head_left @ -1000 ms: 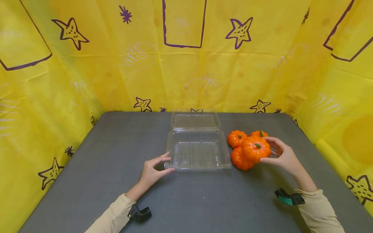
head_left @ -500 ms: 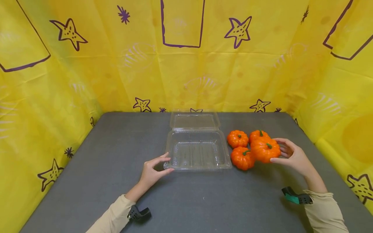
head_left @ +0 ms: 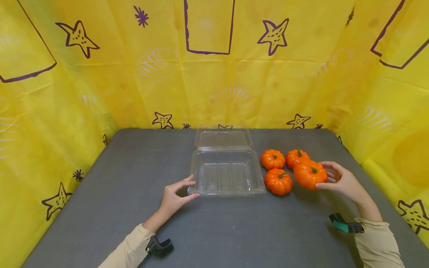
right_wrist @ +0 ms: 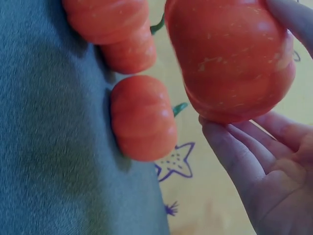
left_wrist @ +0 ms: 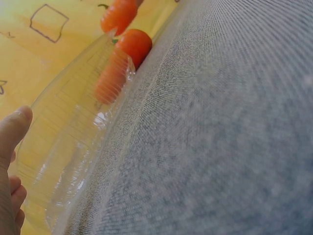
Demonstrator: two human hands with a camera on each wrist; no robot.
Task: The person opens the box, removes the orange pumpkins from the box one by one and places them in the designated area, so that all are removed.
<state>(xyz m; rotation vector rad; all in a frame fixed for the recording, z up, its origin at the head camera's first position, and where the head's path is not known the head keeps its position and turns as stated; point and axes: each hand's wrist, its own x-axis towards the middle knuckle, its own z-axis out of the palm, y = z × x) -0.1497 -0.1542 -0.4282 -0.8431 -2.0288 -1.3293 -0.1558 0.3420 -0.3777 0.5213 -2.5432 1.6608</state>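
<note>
My right hand (head_left: 343, 182) holds a small orange pumpkin (head_left: 310, 174) with a green stem, fingers behind it and thumb in front. In the right wrist view this pumpkin (right_wrist: 234, 58) is raised off the table. Three more pumpkins stand on the table: one at the back left (head_left: 273, 159), one at the front left (head_left: 278, 181), and one at the back right (head_left: 296, 158), partly overlapped by the held one. A clear plastic clamshell container (head_left: 229, 191) lies with its lid folded back, nothing inside. My left hand (head_left: 174, 195) holds its near left corner between thumb and fingers.
The grey table (head_left: 214, 230) has its far edge close to a yellow printed curtain (head_left: 207, 82), which also hangs along both sides. The container's lid (head_left: 223, 139) reaches toward that edge. A black wrist mount (head_left: 160, 245) sits on each forearm.
My right hand has moved right and slightly nearer with its pumpkin, away from the container, uncovering the front-left pumpkin. The left hand and container stay put.
</note>
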